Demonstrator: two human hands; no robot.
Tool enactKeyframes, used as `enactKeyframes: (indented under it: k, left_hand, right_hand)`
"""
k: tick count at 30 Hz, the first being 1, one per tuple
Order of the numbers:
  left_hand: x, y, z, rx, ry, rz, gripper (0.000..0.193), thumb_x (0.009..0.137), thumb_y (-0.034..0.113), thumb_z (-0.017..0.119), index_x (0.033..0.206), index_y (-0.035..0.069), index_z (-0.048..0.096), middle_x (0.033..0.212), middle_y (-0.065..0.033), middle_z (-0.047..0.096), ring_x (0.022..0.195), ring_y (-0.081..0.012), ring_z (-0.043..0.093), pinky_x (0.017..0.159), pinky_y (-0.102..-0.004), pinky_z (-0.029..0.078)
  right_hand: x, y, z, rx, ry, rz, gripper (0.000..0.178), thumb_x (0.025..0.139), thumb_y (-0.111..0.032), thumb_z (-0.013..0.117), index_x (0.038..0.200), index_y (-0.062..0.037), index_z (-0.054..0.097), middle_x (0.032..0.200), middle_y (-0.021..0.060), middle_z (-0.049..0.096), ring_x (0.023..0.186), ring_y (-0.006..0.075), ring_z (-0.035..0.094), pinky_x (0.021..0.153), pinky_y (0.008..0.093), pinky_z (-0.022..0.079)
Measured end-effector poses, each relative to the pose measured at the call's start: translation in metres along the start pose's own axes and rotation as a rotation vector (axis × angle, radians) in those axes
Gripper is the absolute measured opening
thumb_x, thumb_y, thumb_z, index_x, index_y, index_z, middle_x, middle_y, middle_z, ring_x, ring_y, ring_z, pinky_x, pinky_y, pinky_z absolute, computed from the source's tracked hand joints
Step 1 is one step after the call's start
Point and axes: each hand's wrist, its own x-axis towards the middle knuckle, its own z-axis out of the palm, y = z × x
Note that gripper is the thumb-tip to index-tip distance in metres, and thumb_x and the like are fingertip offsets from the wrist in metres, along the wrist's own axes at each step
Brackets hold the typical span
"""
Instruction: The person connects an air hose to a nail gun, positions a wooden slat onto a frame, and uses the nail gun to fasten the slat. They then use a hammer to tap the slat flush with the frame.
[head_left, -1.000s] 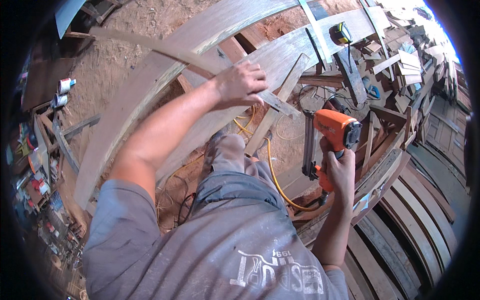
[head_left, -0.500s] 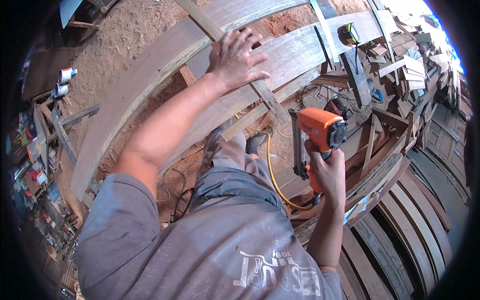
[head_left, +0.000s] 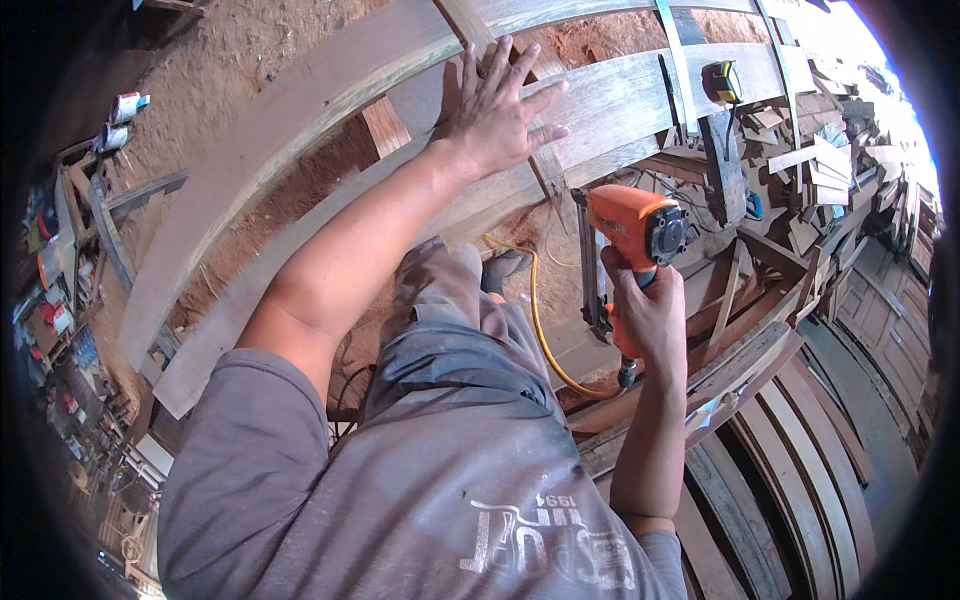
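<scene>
My left hand (head_left: 500,125) lies with its fingers spread over a narrow wooden crosspiece (head_left: 463,22) and the curved boards beneath it. Two long curved boards, an outer board (head_left: 270,130) and an inner board (head_left: 610,105), run side by side under the crosspiece. In my right hand (head_left: 648,312) is an orange nail gun (head_left: 630,222), gripped by its handle, with its black magazine on the left side. The gun stands close to the near end of the crosspiece; whether its nose touches wood cannot be made out. From its handle trails a yellow air hose (head_left: 540,330).
A tape measure (head_left: 722,82) sits on the inner board at the right, near pale cross strips (head_left: 676,65). Wood offcuts (head_left: 825,165) are heaped at far right. Curved planks (head_left: 800,440) are stacked at lower right. Cans (head_left: 112,137) stand on the sandy ground at left.
The nail gun has moved up and left, nearer the boards. My left hand stays on the crosspiece, its fingers straighter. The whole view has shifted slightly.
</scene>
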Motion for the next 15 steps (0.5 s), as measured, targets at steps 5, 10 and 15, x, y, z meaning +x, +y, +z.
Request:
enactKeyframes:
  k: [5, 10, 15]
  left_hand:
    - [-0.006, -0.001, 0.006, -0.029, -0.009, 0.0, 0.07, 0.1, 0.079, 0.044, 0.158, 0.041, 0.052, 0.177, -0.0127, 0.024, 0.166, -0.0374, 0.008, 0.126, -0.0779, 0.008]
    - [-0.005, 0.003, 0.001, 0.027, -0.071, -0.039, 0.074, 0.099, 0.082, 0.039, 0.161, 0.041, 0.048, 0.178, -0.0114, 0.023, 0.166, -0.0342, 0.008, 0.127, -0.0768, 0.009]
    - [-0.004, 0.005, -0.001, 0.036, -0.065, -0.054, 0.076, 0.098, 0.084, 0.039, 0.161, 0.043, 0.047, 0.177, -0.0118, 0.024, 0.166, -0.034, 0.011, 0.127, -0.0755, 0.011]
  right_hand:
    - [0.001, -0.011, -0.002, 0.038, -0.027, 0.048, 0.03, 0.104, -0.031, 0.074, 0.098, -0.0015, 0.071, 0.061, -0.003, 0.055, 0.054, 0.0071, 0.054, 0.052, 0.0293, 0.045]
    - [0.007, -0.024, -0.01, 0.0, -0.085, 0.126, 0.032, 0.099, -0.029, 0.073, 0.108, 0.002, 0.074, 0.067, 0.0073, 0.065, 0.062, 0.0121, 0.062, 0.059, 0.0341, 0.05]
    - [0.016, -0.02, -0.006, -0.048, -0.094, 0.083, 0.033, 0.104, -0.031, 0.073, 0.092, -0.0001, 0.07, 0.06, -0.0017, 0.055, 0.053, 0.0075, 0.054, 0.05, 0.0302, 0.043]
